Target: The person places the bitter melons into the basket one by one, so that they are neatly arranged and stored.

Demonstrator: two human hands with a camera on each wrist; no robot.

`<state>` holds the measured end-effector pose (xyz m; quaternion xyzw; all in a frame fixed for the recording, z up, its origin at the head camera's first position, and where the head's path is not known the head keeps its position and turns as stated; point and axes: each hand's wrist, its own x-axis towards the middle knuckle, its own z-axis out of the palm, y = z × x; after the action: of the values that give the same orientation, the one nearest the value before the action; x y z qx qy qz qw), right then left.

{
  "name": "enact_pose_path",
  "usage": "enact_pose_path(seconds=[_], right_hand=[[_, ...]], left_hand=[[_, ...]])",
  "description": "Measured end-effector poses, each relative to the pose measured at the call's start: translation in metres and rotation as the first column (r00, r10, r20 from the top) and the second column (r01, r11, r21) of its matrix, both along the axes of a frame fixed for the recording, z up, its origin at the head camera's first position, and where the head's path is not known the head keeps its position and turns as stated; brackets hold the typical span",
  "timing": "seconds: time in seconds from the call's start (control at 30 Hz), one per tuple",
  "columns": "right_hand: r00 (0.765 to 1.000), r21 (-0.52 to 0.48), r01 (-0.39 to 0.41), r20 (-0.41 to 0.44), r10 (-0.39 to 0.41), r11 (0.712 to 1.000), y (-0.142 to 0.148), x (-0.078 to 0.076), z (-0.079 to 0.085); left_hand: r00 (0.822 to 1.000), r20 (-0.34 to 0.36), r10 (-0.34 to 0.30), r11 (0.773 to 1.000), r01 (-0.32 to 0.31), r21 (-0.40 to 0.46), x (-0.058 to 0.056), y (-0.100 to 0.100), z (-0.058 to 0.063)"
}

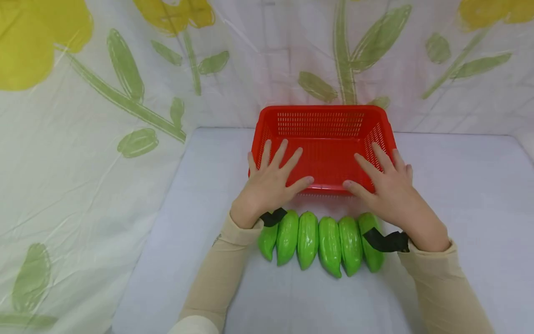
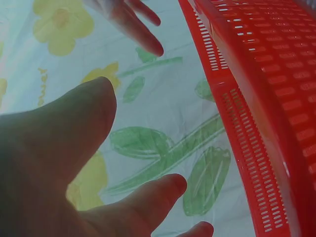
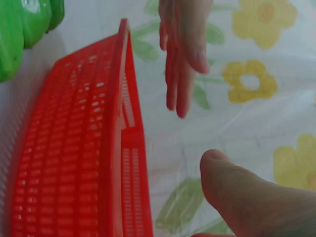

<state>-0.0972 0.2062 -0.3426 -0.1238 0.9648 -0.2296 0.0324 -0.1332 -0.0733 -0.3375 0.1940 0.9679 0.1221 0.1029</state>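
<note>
A red plastic basket with slotted walls stands on the white table, nothing inside it. My left hand is over its near left corner, fingers spread wide and palm down. Over the near right corner hovers my right hand, its fingers spread too. Both wrist views show the hands raised above the basket's rim, holding nothing. Between my wrists and on the near side of the basket, several glossy green banana-shaped fruits lie in a row. My left wrist partly hides the leftmost fruit, and a black strap overlaps the rightmost.
A white sheet painted with yellow flowers and green leaves hangs behind the table and along its left side. Black straps go round both wrists, next to beige sleeves.
</note>
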Motion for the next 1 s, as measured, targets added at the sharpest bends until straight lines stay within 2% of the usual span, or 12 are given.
enact_pose_path(seconds=[0.3, 0.5, 0.73, 0.87, 0.93, 1.0], right_hand=[[0.998, -0.007, 0.041, 0.045, -0.041, 0.999, 0.022, -0.013, -0.005], [0.995, -0.002, 0.050, 0.085, -0.050, 0.999, 0.030, -0.018, -0.010], [0.984, 0.000, 0.044, 0.172, -0.043, 0.999, 0.036, -0.021, -0.017], [0.974, 0.009, 0.042, 0.223, -0.043, 0.999, 0.040, -0.023, -0.019], [0.971, 0.011, 0.041, 0.237, -0.042, 0.999, 0.040, -0.024, -0.020], [0.968, 0.009, 0.040, 0.249, -0.041, 0.999, 0.040, -0.025, -0.020]], left_hand=[[1.000, 0.008, 0.010, 0.999, -0.010, 0.032, 0.001, -0.004, 0.003], [0.999, -0.038, 0.024, 0.994, -0.020, 0.110, 0.004, -0.011, 0.006], [0.993, -0.117, 0.027, 0.983, -0.005, 0.184, 0.007, -0.019, 0.001], [0.978, -0.207, 0.017, 0.969, 0.034, 0.243, 0.009, -0.025, -0.007], [0.959, -0.282, 0.008, 0.957, 0.075, 0.282, 0.010, -0.031, -0.012], [0.933, -0.360, 0.004, 0.940, 0.120, 0.320, 0.012, -0.038, -0.018]])
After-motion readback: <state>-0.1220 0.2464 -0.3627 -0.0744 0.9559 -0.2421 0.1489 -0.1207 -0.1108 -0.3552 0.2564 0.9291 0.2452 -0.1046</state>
